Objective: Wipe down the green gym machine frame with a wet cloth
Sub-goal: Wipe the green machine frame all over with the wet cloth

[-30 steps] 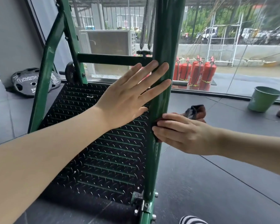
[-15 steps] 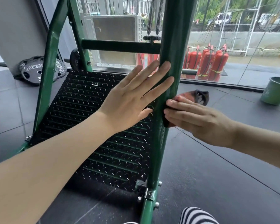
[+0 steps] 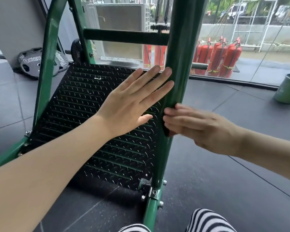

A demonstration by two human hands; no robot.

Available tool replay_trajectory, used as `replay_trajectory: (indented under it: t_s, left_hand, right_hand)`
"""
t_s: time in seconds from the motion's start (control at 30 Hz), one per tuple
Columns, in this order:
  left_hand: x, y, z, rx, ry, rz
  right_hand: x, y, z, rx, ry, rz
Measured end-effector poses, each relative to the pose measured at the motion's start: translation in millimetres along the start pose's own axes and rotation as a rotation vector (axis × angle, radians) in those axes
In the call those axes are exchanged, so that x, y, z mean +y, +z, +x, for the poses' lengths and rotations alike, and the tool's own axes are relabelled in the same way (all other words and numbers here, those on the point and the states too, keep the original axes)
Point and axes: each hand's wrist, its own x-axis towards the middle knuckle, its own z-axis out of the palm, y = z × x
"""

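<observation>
- On the near upright of the green frame point(image 3: 179, 77), seen from the head camera, the right hand point(image 3: 199, 129) presses a dark cloth point(image 3: 165, 129) against the post; only a thin dark edge of the cloth shows past the fingertips, low on the post's left face.
- To do this stroke well, I judge the cloth should stay flat under the fingers and wrap round the tube, so the rounded sides get wiped and not just the front; long passes along the post down to the bolted foot point(image 3: 155, 192) would leave fewer streaks.
- Right hand's pose: the forearm comes in from the right, palm toward the post, fingers nearly straight and close together, pressing rather than curling round the cloth; the hand is blurred, so the thumb cannot be made out.
- Left hand point(image 3: 134, 104): the arm reaches in from the lower left, fingers straight and spread wide, fingertips resting against the post above the cloth, holding nothing, apparently bracing.
</observation>
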Motion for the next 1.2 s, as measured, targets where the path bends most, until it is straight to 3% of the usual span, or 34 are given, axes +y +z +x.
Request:
replay_trajectory:
  t_s: [0.1, 0.23, 0.4, 0.57, 0.73, 0.87, 1.03, 1.2]
  left_hand:
    - [7, -1, 0, 0.004, -0.044, -0.068]
    - [23, 2, -5, -0.028, -0.074, -0.091]
    - [40, 7, -17, -0.065, -0.103, -0.108]
    - [56, 11, -24, -0.077, -0.160, -0.145]
    - [47, 8, -24, -0.054, -0.121, -0.101]
    - [33, 6, -26, -0.091, -0.063, -0.025]
    - [33, 4, -25, -0.106, -0.039, -0.011]
    - [38, 4, -26, -0.089, -0.068, -0.058]
  right_hand:
    - [-3, 4, 0, 0.067, 0.072, -0.002]
    - [-18, 30, -20, -0.103, -0.005, 0.018]
    - [-13, 24, -15, 0.081, 0.139, 0.034]
    - [-37, 48, -29, -0.113, 0.101, 0.046]
    - [-39, 33, 0, 0.102, 0.217, -0.045]
    - [-54, 43, -4, -0.039, 0.198, -0.071]
    - [-38, 29, 0, 0.097, 0.204, -0.079]
    - [-46, 55, -31, -0.198, 0.084, 0.017]
